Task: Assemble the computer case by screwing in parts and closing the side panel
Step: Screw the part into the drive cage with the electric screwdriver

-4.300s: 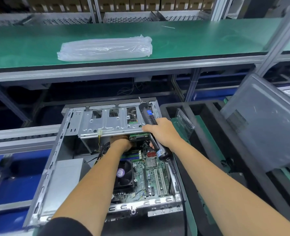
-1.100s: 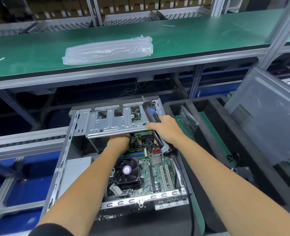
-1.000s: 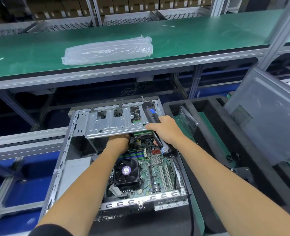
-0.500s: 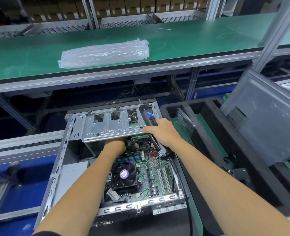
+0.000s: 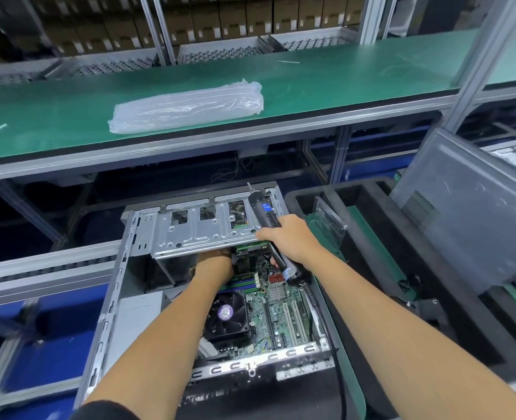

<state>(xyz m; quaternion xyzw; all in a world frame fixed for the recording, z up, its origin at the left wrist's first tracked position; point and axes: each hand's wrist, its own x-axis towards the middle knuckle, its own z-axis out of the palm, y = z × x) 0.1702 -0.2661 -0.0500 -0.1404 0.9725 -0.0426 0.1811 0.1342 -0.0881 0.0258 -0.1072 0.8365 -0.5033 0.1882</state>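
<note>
An open computer case lies on its side in front of me, with its green motherboard and black fan exposed. A silver drive cage spans the case's far end. My left hand reaches under the cage's near edge, its fingers hidden beneath the metal. My right hand grips a black electric screwdriver whose tip points up and away, and also rests on the cage's right end. The grey side panel leans at the right.
A green shelf runs above the case with a clear plastic bag on it. A black foam tray stands to the right of the case. The screwdriver's cable trails down along the case's right side. A roller conveyor lies at the left.
Both hands stay at the drive cage with the same grips. Only the camera view has shifted slightly.
</note>
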